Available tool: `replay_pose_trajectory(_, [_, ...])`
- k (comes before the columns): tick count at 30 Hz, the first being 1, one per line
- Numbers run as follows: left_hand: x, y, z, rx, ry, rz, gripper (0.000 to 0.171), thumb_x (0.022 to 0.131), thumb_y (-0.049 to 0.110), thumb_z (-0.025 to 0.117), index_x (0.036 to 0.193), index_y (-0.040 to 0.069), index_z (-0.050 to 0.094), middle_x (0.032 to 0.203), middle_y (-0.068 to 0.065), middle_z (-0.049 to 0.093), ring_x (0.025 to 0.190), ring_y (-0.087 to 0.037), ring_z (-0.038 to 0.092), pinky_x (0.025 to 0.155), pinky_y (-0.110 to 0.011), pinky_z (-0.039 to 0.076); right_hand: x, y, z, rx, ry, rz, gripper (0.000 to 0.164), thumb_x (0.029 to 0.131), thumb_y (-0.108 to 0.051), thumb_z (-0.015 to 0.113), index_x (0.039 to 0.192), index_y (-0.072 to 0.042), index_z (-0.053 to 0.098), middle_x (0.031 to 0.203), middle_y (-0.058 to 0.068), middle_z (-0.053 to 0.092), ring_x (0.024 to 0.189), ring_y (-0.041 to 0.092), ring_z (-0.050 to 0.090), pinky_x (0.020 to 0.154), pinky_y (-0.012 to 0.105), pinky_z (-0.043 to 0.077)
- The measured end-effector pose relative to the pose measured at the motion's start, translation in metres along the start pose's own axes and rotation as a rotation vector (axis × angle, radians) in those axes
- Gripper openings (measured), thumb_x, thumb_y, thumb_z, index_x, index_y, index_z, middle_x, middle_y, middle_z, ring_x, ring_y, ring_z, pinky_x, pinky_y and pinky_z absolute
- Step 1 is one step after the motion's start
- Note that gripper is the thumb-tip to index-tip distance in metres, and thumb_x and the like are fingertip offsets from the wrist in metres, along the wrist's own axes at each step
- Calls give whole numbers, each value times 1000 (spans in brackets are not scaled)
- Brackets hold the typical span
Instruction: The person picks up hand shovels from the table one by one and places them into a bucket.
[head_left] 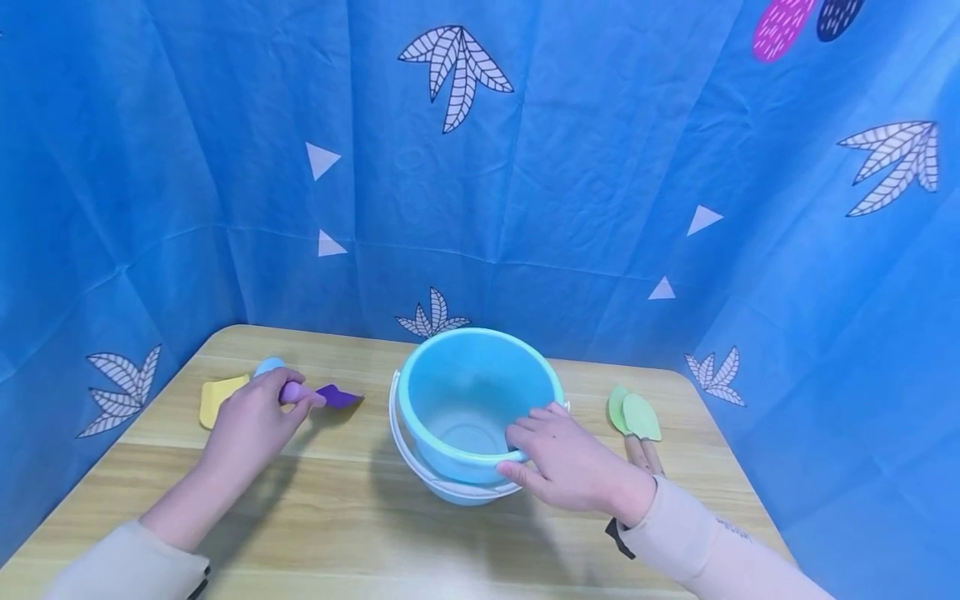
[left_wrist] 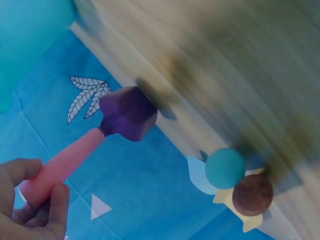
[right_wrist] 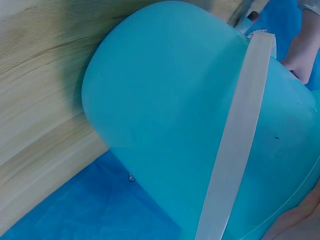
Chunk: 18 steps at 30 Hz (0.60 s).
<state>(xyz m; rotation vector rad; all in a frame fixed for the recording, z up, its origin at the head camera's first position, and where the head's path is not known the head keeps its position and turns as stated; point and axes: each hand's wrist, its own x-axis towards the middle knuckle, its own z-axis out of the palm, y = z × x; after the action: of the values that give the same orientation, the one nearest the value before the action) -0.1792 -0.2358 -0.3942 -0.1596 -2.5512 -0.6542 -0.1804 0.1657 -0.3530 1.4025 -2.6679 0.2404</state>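
Note:
My left hand [head_left: 251, 417] grips a small toy shovel [head_left: 339, 396] by its pinkish-lilac handle. In the left wrist view the purple shovel blade [left_wrist: 129, 114] points away from the fingers and appears raised off the table. At the table's middle stands a light blue bucket [head_left: 442, 375] with its white handle [head_left: 420, 467] hanging down at the near side. My right hand [head_left: 570, 458] holds the bucket's near right rim, thumb outside and fingers inside. From the right wrist view, the bucket's outer wall [right_wrist: 160, 95] fills most of the picture. The visible bucket floor is bare.
Beside the left hand lie a yellow tool [head_left: 217, 396] and a light blue tool [head_left: 268, 365], both partly hidden. Right of the bucket lie two green leaf-shaped tools [head_left: 640, 417] with brown handles. Blue patterned cloth [head_left: 525, 208] hangs around the wooden table [head_left: 337, 517].

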Motion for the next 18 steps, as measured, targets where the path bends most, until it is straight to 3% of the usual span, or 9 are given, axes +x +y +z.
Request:
replay_pose_trajectory(10, [4,1,2,-77,37,-35,38,78,39,71,98,9,57,86,-8,61,72,-22,54,61,-42,44,0,-1,1,-2,13,0,31,96,-52,35,77,-28,38,69,-12,37,73,7,34,75,29,26])
replay_pose_trajectory(18, [10,2,1,-213,40,-140,33,84,32,67,104,7,57,96,-15,64,89,-29,60,73,-46,48,1,-1,0,-5,15,-8,30,96,-51,36,77,-27,38,70,-13,37,73,7,35,75,29,27])
